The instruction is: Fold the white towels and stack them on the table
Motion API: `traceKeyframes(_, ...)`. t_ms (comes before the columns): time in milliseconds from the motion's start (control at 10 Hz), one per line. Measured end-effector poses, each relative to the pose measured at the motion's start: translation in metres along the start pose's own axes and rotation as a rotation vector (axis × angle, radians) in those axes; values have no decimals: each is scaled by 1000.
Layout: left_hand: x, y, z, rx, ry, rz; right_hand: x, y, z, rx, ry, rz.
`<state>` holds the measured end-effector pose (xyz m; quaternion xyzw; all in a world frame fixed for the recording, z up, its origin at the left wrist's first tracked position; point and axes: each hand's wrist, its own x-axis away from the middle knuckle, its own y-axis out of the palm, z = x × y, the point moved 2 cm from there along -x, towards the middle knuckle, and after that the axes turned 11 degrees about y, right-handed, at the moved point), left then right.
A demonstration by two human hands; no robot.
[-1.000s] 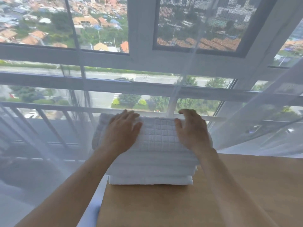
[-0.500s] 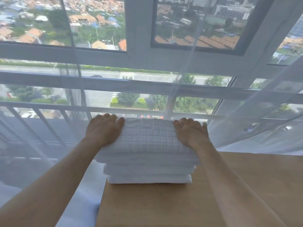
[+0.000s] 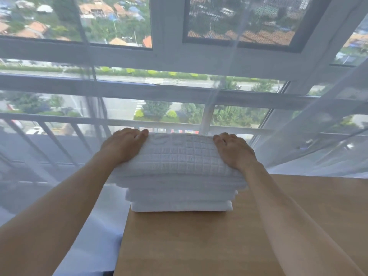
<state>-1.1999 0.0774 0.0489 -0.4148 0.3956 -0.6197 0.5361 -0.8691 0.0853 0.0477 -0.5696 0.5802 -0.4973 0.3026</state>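
Towels (image 3: 179, 176) stacked at the table's (image 3: 219, 246) twelve o'clock corner — left hand (image 3: 124, 145) and right hand (image 3: 234, 150) flat, fingers spread, gripping nothing, pressing the top one's nine and three o'clock edges. Squaring step, apparently — next, lift away.

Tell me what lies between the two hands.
In the head view, only the top towel of the stack lies between the left hand and the right hand.

A sheer curtain (image 3: 310, 136) hangs before the window (image 3: 179, 56) and railing (image 3: 49, 124).

Fingertips (image 3: 129, 130) hidden behind stack (image 3: 180, 188)
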Motion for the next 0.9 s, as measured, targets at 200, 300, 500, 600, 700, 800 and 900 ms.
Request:
traceKeyframes(200,-2,-1,-4,190,-33,76,-13,2,24,-213,72,-39)
traceKeyframes(300,3,2,-6,202,-29,128,-12,3,30,-267,77,-15)
traceKeyframes(500,6,-8,3,-108,-56,245,-15,2,27,-277,78,17)
traceKeyframes(600,12,-13,18,-257,43,362,-16,3,30,-282,71,80)
traceKeyframes(700,22,-15,24,-322,98,399,-14,0,30,-275,33,130)
traceKeyframes(800,30,-21,30,-376,143,364,-5,-11,24,-258,-46,218)
traceKeyframes(900,47,-37,44,-356,184,411,14,-28,16,-270,-168,325)
